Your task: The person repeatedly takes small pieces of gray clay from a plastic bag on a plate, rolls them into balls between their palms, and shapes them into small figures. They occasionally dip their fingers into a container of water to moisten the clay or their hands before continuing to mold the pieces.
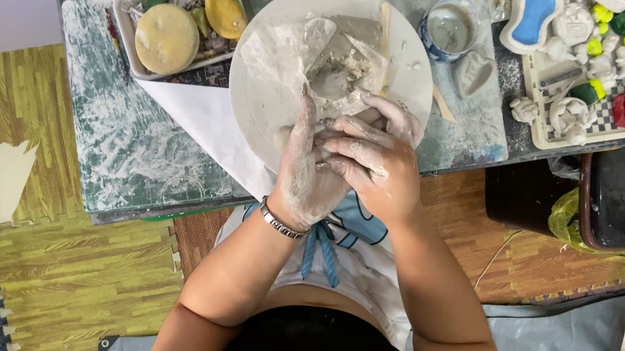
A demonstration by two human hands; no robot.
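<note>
Both hands are coated in grey clay and pressed together over the near edge of a round white board [264, 52]. My left hand [305, 171] lies flat with fingers stretched toward a lump of grey clay [331, 83] lying on crumpled plastic wrap [284, 47]. My right hand [373, 159] curls over the left palm, closed on a small piece of clay that is mostly hidden. A metal bracelet [281, 223] circles the left wrist. A thin wooden stick [385, 31] rests on the board.
A white tray [128, 17] with yellow sponges sits at the back left. A cup of cloudy water [451, 28] and a grey heart shape [472, 72] stand right of the board. A checked tray [545, 127] holds small painted figures. Dark box [616, 194] at right.
</note>
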